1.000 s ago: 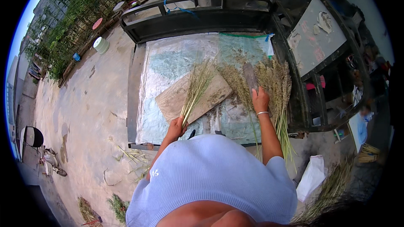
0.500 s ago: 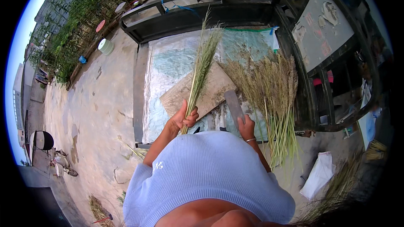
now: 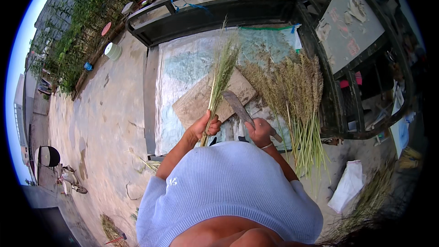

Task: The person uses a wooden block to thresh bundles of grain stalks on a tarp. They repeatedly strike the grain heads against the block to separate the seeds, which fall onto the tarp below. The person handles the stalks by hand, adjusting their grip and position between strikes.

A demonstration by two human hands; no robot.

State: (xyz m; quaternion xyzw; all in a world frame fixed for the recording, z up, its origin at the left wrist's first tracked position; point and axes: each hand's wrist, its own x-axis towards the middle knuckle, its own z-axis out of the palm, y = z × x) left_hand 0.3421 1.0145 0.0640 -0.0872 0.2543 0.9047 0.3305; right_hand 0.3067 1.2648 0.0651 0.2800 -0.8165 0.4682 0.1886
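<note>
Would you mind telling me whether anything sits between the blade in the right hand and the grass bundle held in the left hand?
Nothing visible does. The right hand holds the blade angled toward the grass bundle gripped upright by the left hand; only open air above the wooden board separates them.

The knife has a dull grey metal blade, and the board under it is rough, weathered wood. A glossy, crinkled plastic sheet covers the ground beside dry, feathery grass stalks.

Upright green grass bundle beside a grey-bladed knife, over wooden board.
</note>
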